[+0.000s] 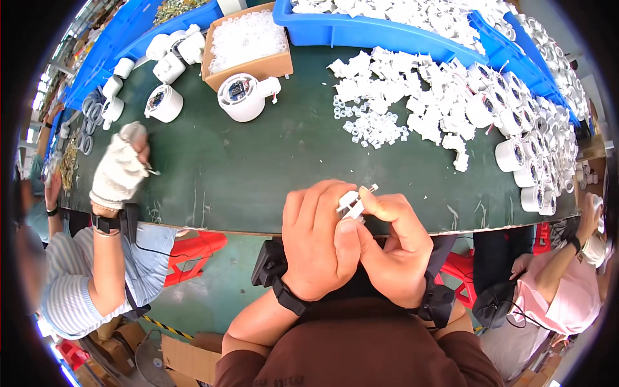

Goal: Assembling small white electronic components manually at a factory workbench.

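A small white plastic bracket point(351, 206) is between my two hands, just over the table's near edge. My left hand point(320, 235) is closed round its left side, with the thumb pressed along it. The fingers of my right hand point(394, 238) pinch its right side, where a thin white piece point(371, 188) sticks out near the fingertips. Beyond my hands lie a heap of similar white plastic parts point(412, 84) and a scatter of small clear rings point(374, 129).
A round white housing with a circuit board point(244, 100) stands by a cardboard box of translucent parts point(284, 64). Blue bins point(380, 33) line the back. Many white housings point(532, 171) crowd the right side. At left, a co-worker's gloved hand point(119, 169) is over the table; another person point(567, 284) sits at right.
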A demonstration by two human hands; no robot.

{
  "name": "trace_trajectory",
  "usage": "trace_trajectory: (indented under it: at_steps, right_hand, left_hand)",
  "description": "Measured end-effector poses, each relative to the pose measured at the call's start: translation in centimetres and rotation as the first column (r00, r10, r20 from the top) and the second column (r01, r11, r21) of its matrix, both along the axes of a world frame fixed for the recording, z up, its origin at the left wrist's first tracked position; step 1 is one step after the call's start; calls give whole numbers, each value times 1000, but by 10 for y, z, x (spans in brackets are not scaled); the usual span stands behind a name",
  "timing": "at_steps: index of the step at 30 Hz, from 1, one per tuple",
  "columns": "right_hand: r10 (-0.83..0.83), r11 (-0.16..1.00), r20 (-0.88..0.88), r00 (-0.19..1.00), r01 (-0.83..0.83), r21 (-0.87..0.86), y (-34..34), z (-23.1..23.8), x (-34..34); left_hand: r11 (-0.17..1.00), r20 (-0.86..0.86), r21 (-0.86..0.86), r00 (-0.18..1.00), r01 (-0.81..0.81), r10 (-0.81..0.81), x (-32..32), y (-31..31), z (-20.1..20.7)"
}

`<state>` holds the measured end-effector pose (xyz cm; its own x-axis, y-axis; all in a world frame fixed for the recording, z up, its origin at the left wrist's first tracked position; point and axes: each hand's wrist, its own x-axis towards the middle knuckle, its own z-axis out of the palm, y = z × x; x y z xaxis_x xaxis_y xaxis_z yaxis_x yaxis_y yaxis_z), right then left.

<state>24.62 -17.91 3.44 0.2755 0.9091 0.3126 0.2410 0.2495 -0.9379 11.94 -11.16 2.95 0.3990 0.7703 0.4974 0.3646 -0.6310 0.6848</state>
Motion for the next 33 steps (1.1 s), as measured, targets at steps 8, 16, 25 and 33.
trace_trajectory:
  at_steps: [8, 16, 25, 33]
  right_hand:
    - [25, 999, -82, 996, -29, -42, 1, -1, 0]
    - [16, 1000, 35, 999, -16, -17, 3, 3, 4]
    - [3, 1000, -51, 999, -4, -27, 5, 2, 2]
    - [15, 997, 79, 997, -21, 71, 8, -1, 2]
  left_hand:
    - [997, 0, 45, 998, -58, 58, 2, -1, -5]
    - [996, -19, 65, 998, -56, 58, 2, 1, -5]
    - [995, -26, 80, 998, -61, 63, 3, 1, -5]
    - [999, -3, 36, 1000, -5, 6, -4, 4, -3]
